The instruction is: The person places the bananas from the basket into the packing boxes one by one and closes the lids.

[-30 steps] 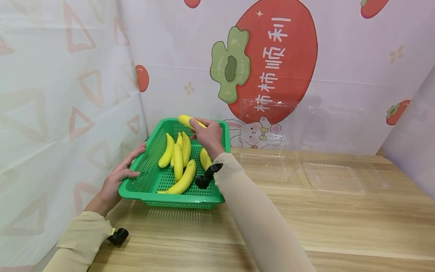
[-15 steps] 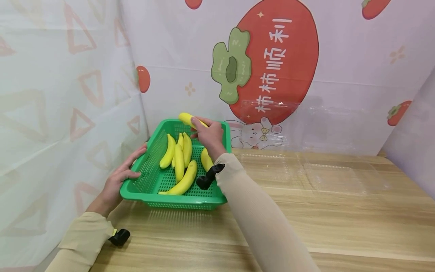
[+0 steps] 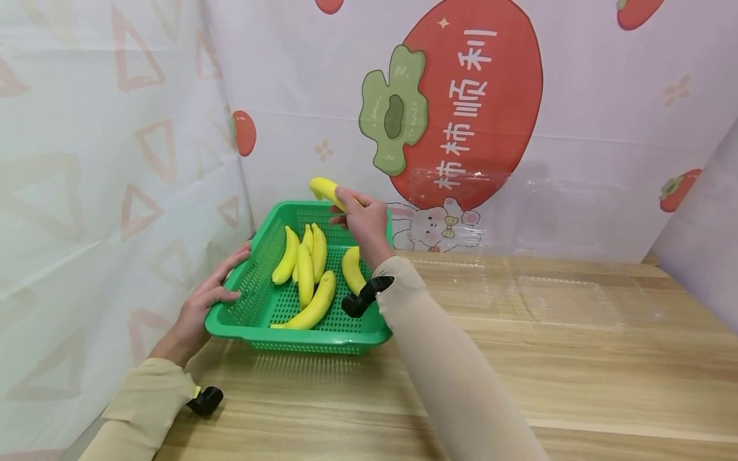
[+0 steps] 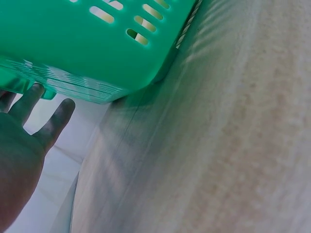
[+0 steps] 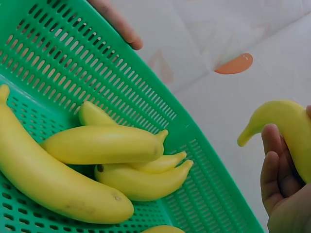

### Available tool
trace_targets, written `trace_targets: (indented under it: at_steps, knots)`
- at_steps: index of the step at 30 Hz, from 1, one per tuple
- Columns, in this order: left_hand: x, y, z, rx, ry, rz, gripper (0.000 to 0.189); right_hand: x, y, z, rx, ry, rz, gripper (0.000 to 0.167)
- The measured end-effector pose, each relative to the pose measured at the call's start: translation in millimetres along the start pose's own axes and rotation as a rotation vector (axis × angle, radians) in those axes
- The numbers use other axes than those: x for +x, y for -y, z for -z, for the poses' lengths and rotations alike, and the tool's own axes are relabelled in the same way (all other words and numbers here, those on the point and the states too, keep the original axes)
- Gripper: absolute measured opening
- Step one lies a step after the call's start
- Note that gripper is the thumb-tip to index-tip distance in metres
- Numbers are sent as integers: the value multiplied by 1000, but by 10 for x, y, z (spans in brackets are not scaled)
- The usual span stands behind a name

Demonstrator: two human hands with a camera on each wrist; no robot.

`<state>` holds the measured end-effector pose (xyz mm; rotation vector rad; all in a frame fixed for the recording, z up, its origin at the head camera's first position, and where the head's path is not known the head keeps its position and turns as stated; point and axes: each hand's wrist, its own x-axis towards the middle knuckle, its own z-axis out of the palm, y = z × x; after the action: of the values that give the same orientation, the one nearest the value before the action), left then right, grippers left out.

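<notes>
A green perforated plastic basket (image 3: 311,337) stands on the table with several yellow bananas (image 3: 318,305) in it. My left hand (image 3: 198,308) grips its left rim, the thumb over the edge and the fingers along the outer wall. From the left wrist view, those fingers (image 4: 56,121) reach past the basket's underside. Above the far right part of the basket, my right hand (image 3: 369,225) holds one banana (image 3: 324,190) between thumb and fingers. Its curved stem end points away from the hand in the right wrist view. Another banana (image 3: 352,270) lies partly hidden by my right wrist.
Two clear plastic containers, one on the left (image 3: 455,282) and one on the right (image 3: 567,301), stand with raised lids at the table's back right. A printed cloth (image 3: 311,83) hangs behind the wooden table (image 3: 461,384). Another white cloth (image 3: 104,243) closes off the left side.
My right hand has risen and shifted slightly right with the banana, moving higher above the basket's far rim. The left hand keeps its hold on the basket.
</notes>
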<state>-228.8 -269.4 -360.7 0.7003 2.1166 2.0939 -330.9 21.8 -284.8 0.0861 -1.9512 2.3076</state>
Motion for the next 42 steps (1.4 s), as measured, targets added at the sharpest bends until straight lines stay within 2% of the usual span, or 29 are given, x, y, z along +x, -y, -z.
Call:
trace_targets:
  at_steps: [6, 14, 24, 30, 42]
  knots:
    - [-1, -25, -1, -17, -3, -10, 72, 5, 57, 48, -6, -4, -18, 34]
    - [11, -22, 4, 22, -18, -6, 72, -35, 76, 220, -63, 34, -41, 38]
    - [4, -12, -10, 27, -14, -17, 73, -46, 149, 361, -42, 57, -103, 42]
    - [4, -14, -4, 40, -18, -13, 73, -38, 244, 457, -55, 46, -84, 43]
    - [1, -18, -21, 41, -15, -14, 73, -76, 295, 735, -103, 57, -66, 41]
